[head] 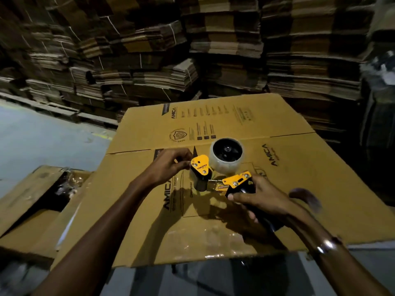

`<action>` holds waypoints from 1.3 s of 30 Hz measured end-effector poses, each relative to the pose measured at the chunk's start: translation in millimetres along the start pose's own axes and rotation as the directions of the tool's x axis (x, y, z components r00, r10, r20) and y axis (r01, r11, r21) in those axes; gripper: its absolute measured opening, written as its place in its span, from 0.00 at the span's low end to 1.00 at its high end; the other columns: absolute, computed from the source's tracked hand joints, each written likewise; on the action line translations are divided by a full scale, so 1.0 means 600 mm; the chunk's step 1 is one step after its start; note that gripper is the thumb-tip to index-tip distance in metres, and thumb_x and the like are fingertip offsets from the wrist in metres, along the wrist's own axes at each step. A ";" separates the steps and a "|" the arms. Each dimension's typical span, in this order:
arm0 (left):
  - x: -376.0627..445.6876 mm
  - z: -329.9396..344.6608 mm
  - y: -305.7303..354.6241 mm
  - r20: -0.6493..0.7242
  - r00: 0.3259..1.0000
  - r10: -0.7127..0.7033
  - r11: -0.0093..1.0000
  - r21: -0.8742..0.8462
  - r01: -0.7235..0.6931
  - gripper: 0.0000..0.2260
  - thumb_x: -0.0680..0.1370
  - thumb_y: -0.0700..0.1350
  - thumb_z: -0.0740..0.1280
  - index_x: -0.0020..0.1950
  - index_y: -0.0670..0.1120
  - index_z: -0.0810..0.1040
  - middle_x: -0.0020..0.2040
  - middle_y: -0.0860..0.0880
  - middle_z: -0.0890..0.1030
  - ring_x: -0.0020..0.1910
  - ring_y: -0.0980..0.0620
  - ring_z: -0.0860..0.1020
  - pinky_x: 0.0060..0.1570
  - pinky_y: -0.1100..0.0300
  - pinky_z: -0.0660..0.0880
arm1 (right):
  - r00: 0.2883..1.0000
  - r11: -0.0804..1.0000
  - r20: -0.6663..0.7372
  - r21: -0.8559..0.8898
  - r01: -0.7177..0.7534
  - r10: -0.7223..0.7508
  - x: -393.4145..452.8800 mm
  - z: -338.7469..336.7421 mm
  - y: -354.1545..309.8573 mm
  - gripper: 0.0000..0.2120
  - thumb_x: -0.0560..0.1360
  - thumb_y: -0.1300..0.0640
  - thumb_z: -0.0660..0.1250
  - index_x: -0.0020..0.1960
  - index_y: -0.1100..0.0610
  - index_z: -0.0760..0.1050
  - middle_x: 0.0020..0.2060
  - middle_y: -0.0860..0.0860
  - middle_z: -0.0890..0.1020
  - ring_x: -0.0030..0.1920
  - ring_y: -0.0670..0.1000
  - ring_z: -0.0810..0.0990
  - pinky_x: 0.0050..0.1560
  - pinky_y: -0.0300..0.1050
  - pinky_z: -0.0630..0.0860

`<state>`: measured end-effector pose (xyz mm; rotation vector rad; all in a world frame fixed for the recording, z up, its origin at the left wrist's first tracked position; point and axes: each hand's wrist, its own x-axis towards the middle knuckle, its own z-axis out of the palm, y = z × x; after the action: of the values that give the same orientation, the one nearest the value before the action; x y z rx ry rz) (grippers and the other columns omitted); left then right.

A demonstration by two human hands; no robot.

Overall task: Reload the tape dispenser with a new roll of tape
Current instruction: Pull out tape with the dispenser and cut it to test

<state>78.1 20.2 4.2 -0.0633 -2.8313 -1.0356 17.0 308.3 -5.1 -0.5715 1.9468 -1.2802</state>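
A yellow and black tape dispenser [222,178] is held just above a flattened cardboard box [299,189]. A roll of clear tape [226,154] sits on the dispenser's black hub, at its far side. My right hand [260,199] grips the black handle at the near right. My left hand [171,165] pinches at the dispenser's front end, next to the yellow triangular side plate [199,167]; what lies between its fingertips is hidden. A small spring shows between the two yellow plates.
The flattened printed box serves as the work surface. An open carton [42,199] holding plastic-wrapped items stands at the left. Tall stacks of flattened cardboard [213,50] fill the background. Grey floor [42,135] lies at the left.
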 end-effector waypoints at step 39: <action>0.061 -0.013 0.033 0.581 0.758 -0.297 0.824 -0.246 0.511 0.06 0.81 0.40 0.59 0.52 0.40 0.75 0.51 0.38 0.78 0.47 0.44 0.80 0.42 0.54 0.80 | 0.858 0.916 -0.513 -0.330 -0.228 0.029 -0.106 0.116 -0.052 0.24 0.68 0.45 0.75 0.62 0.41 0.71 0.50 0.40 0.84 0.51 0.42 0.82 0.51 0.49 0.81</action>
<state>44.1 30.0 27.8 0.3171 -3.1210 -1.9560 110.3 298.6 27.4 -0.2897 2.6566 -1.0286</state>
